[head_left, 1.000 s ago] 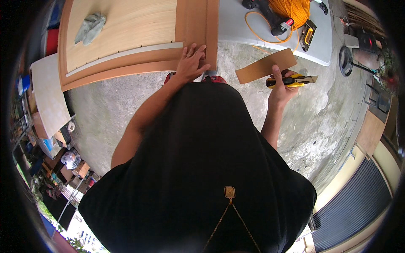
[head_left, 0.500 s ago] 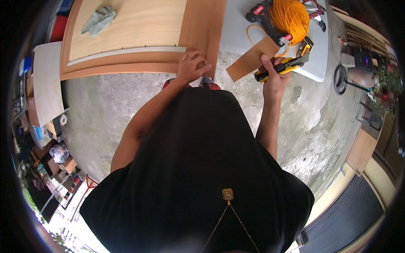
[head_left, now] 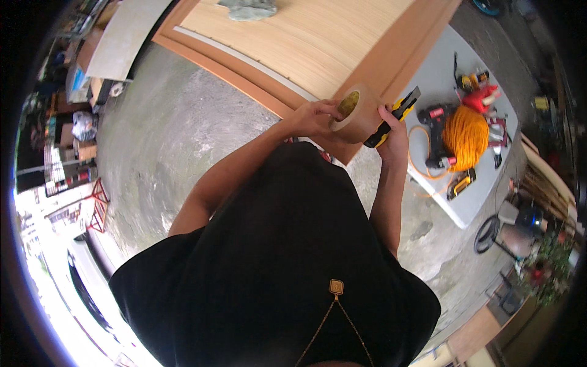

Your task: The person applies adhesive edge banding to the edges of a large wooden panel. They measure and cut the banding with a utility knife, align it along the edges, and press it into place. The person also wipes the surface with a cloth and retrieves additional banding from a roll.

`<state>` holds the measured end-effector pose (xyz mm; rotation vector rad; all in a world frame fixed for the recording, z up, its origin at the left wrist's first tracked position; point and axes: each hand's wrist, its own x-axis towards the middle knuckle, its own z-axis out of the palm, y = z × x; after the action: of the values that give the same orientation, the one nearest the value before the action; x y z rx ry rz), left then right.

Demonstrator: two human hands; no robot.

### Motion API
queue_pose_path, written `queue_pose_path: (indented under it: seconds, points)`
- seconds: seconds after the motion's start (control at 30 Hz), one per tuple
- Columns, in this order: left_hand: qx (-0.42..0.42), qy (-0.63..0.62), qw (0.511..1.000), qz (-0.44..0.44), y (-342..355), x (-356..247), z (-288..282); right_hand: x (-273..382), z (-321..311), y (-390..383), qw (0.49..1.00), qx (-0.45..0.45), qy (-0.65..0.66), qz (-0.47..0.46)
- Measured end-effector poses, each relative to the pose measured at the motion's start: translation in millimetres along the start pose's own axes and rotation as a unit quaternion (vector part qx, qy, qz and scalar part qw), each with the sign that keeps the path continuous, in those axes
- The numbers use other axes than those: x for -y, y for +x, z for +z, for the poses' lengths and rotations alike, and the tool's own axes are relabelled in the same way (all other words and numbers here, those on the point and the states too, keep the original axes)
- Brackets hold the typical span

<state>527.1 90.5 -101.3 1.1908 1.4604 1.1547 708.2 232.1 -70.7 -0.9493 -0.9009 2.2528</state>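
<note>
A roll of brown packing tape (head_left: 367, 125) is held up in front of me, its round core facing left. My left hand (head_left: 313, 119) grips it from the left, with fingers reaching into the core. On the other side, my right hand (head_left: 395, 144) is closed around a yellow and black utility knife (head_left: 400, 111), whose blade end points up and right. The right thumb lies close to the roll; whether it presses on it I cannot tell. Just beyond both hands lies a framed wooden panel (head_left: 293, 46) with a white strip (head_left: 244, 58) along its inner edge.
On the pale table (head_left: 428, 177) at the right are an orange rope coil (head_left: 466, 137), a black and red power drill (head_left: 433, 137) and several smaller tools. A grey cloth item (head_left: 251, 8) rests on the panel. A board (head_left: 125, 40) stands far left, above concrete floor (head_left: 165, 134).
My left hand has left the panel's edge and taken hold of the tape roll, which my right hand held beside the knife. My view has turned right, showing more of the table.
</note>
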Motion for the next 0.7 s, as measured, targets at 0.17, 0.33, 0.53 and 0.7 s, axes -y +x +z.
queue_pose_path:
  seconds: [0.17, 0.33, 0.53, 0.7]
  points:
    - [-0.057, 0.041, 0.997, -0.013, 4, 25, -60, -22, 16, 67, 0.998, -0.009, -0.047, 0.051]
    - [-0.17, 0.321, 0.931, -0.034, 39, 51, -133, -30, 28, 116, 0.966, -0.112, -0.234, -0.017]
    - [-0.205, 0.366, 0.908, -0.023, 76, 101, -196, -81, 1, 217, 0.749, -0.177, -0.623, -0.136]
    - [-0.114, 0.318, 0.941, 0.037, 86, 137, -233, -101, 16, 250, 0.671, -0.194, -0.677, -0.233]
